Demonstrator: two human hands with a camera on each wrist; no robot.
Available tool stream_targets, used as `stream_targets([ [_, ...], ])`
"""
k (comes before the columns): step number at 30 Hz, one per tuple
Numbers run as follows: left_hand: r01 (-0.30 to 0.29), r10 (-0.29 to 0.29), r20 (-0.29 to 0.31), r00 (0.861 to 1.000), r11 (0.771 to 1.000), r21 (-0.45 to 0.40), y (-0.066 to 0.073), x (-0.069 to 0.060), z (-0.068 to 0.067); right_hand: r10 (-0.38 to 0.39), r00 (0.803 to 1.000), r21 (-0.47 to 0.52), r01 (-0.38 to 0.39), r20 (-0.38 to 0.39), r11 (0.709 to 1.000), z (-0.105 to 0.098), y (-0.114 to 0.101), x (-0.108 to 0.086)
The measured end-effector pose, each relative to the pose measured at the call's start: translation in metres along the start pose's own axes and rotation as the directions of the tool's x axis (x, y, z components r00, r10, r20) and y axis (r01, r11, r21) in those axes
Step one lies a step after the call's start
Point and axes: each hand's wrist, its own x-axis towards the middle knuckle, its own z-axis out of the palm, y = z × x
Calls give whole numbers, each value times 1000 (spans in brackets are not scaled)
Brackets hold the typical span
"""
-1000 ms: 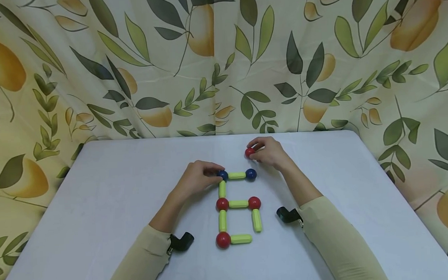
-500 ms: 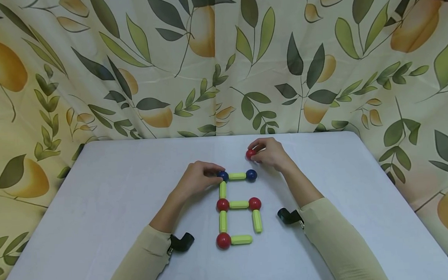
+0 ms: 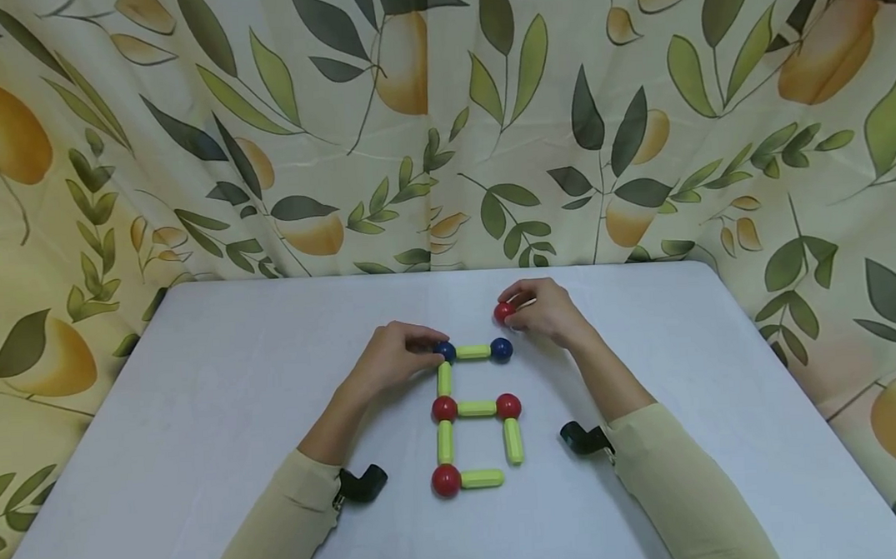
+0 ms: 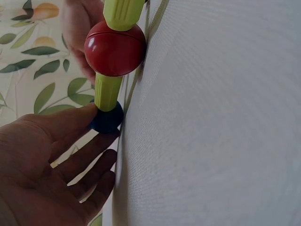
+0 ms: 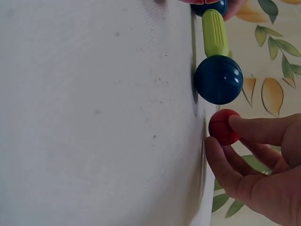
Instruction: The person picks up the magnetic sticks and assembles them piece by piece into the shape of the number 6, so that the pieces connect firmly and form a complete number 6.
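Note:
Thumb and fingers of my left hand [image 3: 393,357] pinch a blue ball [image 4: 107,121] at the far left corner of a figure built from balls and yellow-green rods. My right hand [image 3: 545,311] holds a loose red ball [image 5: 224,127] between thumb and fingers, just beyond the second blue ball [image 3: 501,350]. A rod [image 3: 473,353] joins the two blue balls. Nearer me, a red ball [image 3: 444,409] and another red ball [image 3: 509,406] carry a rod between them. At the near left corner sits a third red ball [image 3: 447,480] with a rod [image 3: 482,478] pointing right.
A white-covered table [image 3: 220,389] lies under everything. Behind it hangs a curtain [image 3: 442,146] patterned with leaves and fruit. From the middle right ball a rod [image 3: 513,442] runs toward me, its near end apart from the bottom rod. Black cameras sit at both wrists.
My right hand has moved slightly toward me and to the right with the red ball. The left hand stays on its blue ball, and the figure has not visibly changed.

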Motion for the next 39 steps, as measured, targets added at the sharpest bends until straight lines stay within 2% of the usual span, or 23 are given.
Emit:
stream_targets([
  [10,-4,5,8,1000,1000,-12,-1,0,-1,8,1000,41,-9,30,999,-8,6,-20],
  [16,-5,5,1,1000,1000,-18,-4,0,1,-19,1000,57,18,22,998,-13,5,-35],
  [24,11,-11,0,1000,1000,-21,-3,1,2,-51,998,43,50,22,998,-15,8,-56],
  [39,23,-23,5,1000,1000,-20,-2,0,2,-54,997,32,52,54,998,-19,8,-88],
])
